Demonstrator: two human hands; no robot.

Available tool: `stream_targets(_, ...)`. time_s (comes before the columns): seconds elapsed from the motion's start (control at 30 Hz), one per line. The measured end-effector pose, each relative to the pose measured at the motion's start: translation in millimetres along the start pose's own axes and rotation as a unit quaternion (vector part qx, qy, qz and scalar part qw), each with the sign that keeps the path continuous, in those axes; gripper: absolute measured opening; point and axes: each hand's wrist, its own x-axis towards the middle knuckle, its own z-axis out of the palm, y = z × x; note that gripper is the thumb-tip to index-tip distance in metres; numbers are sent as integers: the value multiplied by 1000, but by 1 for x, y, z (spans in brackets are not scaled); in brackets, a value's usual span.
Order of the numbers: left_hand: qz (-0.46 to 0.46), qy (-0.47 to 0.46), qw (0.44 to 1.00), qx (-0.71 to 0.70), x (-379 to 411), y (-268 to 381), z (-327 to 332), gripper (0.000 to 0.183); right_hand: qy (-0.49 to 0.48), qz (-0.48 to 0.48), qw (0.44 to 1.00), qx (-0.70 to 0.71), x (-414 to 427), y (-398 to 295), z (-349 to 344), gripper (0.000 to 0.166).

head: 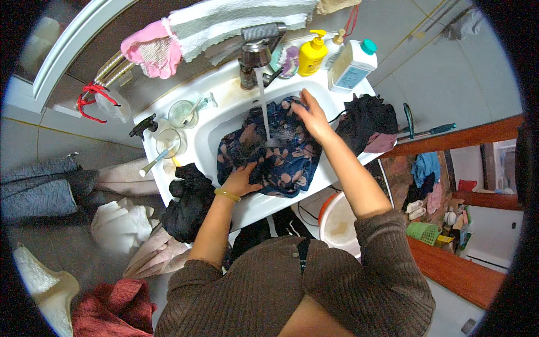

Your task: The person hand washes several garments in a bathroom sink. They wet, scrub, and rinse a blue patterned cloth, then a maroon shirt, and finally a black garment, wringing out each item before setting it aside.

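A wet dark blue cloth with a pink floral print (290, 164) fills much of the white washbasin (206, 135) and drapes over its front rim. Water runs from the metal faucet (256, 54) onto the middle of the fabric. My left hand (242, 183), with a yellowish bangle on the wrist, grips the cloth near the front left, a bunched fold between thumb and fingers. At the back right, my right hand (310, 113) rests against the cloth's far edge with its fingers stretched apart. Its thumb is hard to make out.
Black clothes lie on the basin's left corner (189, 202) and right corner (366, 122). Glass cups (170, 143) stand at left. A yellow pump bottle (313, 54) and a white bottle with a teal cap (353, 67) stand behind. Below is a bucket (339, 223).
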Motion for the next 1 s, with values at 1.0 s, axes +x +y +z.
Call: stream_targets(1.0, -128, 202, 959, 154, 104, -20, -13, 76, -185, -92, 915, -347, -25, 69, 80, 52)
